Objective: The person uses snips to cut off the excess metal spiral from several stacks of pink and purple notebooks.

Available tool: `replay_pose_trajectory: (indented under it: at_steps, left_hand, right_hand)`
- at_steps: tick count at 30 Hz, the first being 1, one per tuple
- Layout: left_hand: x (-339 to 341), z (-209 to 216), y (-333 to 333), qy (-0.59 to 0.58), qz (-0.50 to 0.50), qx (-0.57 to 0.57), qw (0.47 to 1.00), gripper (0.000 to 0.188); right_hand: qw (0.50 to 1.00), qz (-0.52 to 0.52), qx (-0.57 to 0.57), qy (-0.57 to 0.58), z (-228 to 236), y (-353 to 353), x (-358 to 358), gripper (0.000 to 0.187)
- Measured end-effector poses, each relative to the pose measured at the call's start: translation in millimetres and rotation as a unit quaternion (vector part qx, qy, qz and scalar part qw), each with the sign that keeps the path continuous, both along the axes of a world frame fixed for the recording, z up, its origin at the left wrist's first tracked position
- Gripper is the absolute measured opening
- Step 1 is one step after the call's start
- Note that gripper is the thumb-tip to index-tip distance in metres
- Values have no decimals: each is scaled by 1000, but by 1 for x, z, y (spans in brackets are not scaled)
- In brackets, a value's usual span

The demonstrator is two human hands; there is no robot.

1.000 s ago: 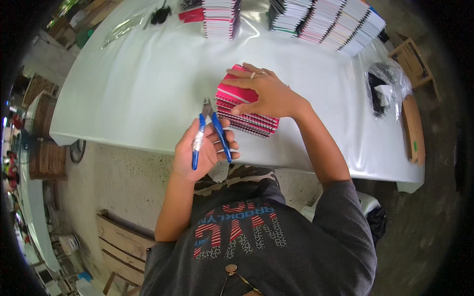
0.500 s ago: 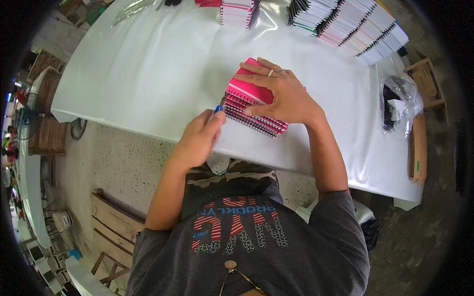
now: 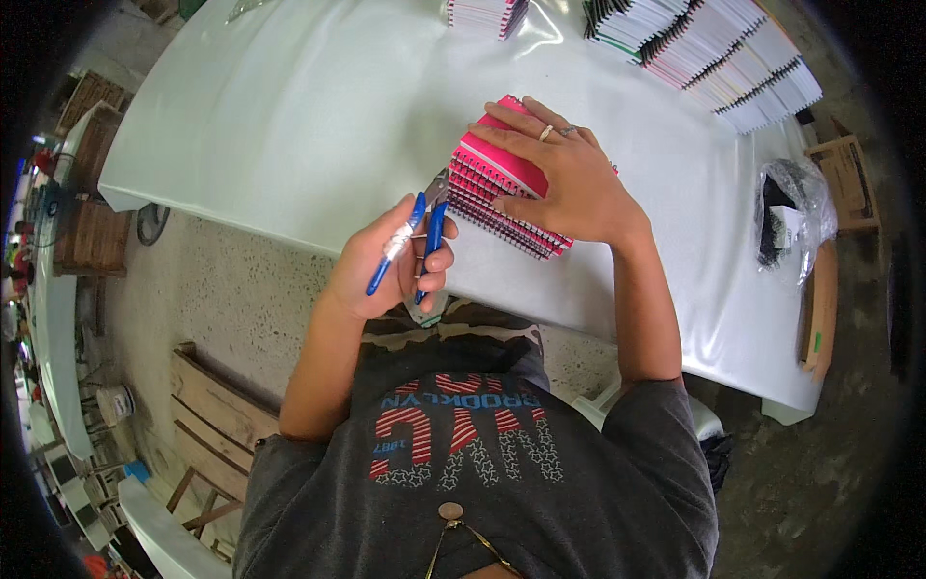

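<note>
Several pink-covered spiral notebooks (image 3: pixel 471 157) lie fanned in a stack near the front of the white-covered table, their dark coil bindings stepped one below another toward me. My right hand (image 3: pixel 585 190) rests spread across the top cover, thumb over the coils, with rings on two fingers. Just left of the stack, my left hand (image 3: pixel 368 270) grips blue-handled cutting pliers (image 3: pixel 433 234). One handle has white wrapping. The metal jaws point up beside the left end of the coils; whether they touch a wire I cannot tell.
The white-covered table (image 3: pixel 280 145) has tall piles of spiral-bound notebooks (image 3: pixel 719 58) at its far right and a smaller notebook pile (image 3: pixel 482 14) at the far middle. A clear plastic bag (image 3: pixel 796 217) and cardboard box (image 3: pixel 849 179) sit by its right edge. A wooden chair (image 3: pixel 217 415) stands at lower left.
My left hand has turned, bringing the pliers' two handles into sight. The right hand stays spread on the notebooks. The whole view has shifted slightly.
</note>
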State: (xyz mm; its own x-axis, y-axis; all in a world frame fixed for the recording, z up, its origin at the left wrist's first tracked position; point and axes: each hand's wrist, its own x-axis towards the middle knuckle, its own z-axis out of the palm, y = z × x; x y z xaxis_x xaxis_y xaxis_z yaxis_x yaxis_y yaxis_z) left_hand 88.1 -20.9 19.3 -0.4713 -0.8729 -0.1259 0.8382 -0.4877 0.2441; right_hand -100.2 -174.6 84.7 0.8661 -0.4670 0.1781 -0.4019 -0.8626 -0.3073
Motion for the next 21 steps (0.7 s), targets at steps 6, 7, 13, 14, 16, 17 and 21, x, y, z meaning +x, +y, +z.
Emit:
replay_pose_trajectory:
  at_steps: [6,7,13,14,16,17,21]
  left_hand:
    - [-30,17,3,-769,87,-15,633,53]
    - [-28,15,3,-769,88,-13,633,53]
    - [-12,7,9,-116,20,39,992,58]
    - [-11,5,8,-115,20,39,992,58]
    - [-9,2,6,-78,12,46,996,55]
    - [-10,4,6,-77,12,46,996,55]
    - [-28,6,9,-697,93,-11,711,52]
  right_hand:
    - [1000,-7,2,-1,-1,4,0,72]
    - [1000,-13,-6,-1,-1,5,0,73]
    - [1000,-9,-5,-1,-3,2,1,73]
    - [1000,-10,-9,-2,-3,2,1,73]
    - [1000,-9,-9,-2,-2,2,1,72]
    - [1000,-8,-8,-2,-1,2,0,71]
    - [1000,-9,-1,10,-1,4,1,73]
